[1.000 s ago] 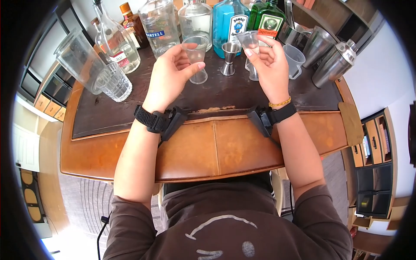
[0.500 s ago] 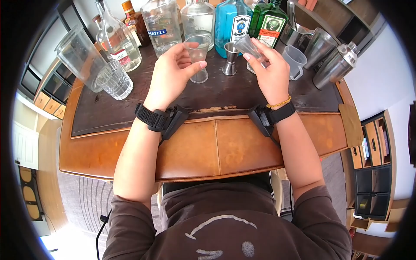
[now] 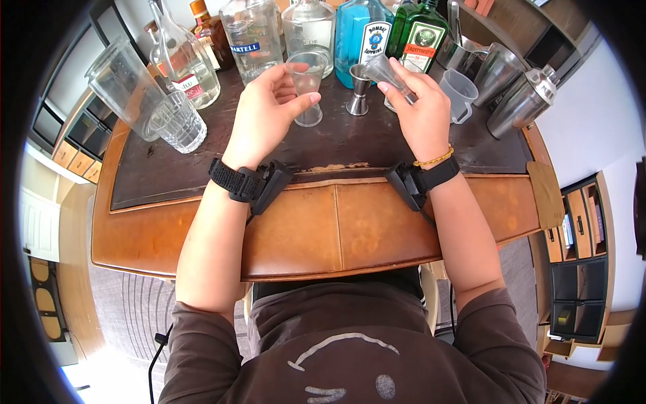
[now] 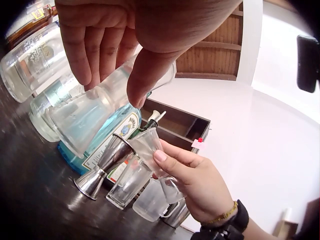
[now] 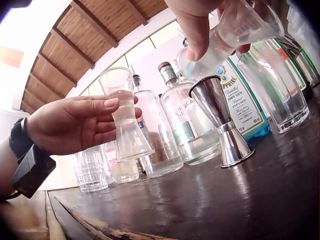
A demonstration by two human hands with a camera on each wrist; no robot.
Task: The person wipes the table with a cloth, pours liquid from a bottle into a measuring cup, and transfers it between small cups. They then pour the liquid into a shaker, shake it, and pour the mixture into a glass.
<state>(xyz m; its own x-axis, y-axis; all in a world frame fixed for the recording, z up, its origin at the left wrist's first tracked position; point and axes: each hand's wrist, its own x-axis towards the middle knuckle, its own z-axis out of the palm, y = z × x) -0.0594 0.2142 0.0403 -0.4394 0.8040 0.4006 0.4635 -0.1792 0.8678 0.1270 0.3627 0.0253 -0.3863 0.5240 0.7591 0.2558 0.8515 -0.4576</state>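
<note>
My left hand holds a clear hourglass-shaped plastic jigger upright at its waist, thumb on one side and fingers on the other. Its base is close over the dark tabletop. With my right hand I grip a second clear plastic jigger, tilted left so its mouth overlaps the rim of a steel double jigger. That steel jigger stands upright on the table between my hands. Behind the right hand, a clear glass stands on the table, partly hidden in the head view.
Behind the jiggers stand several bottles, among them a blue gin bottle and a green Jägermeister bottle. A plastic measuring cup and a steel shaker are at right. A cut-glass tumbler and a tall glass stand left.
My right hand has tipped its plastic jigger from near upright to a leftward slant, mouth toward the steel jigger. The left hand keeps its hold on the other jigger, almost unmoved.
</note>
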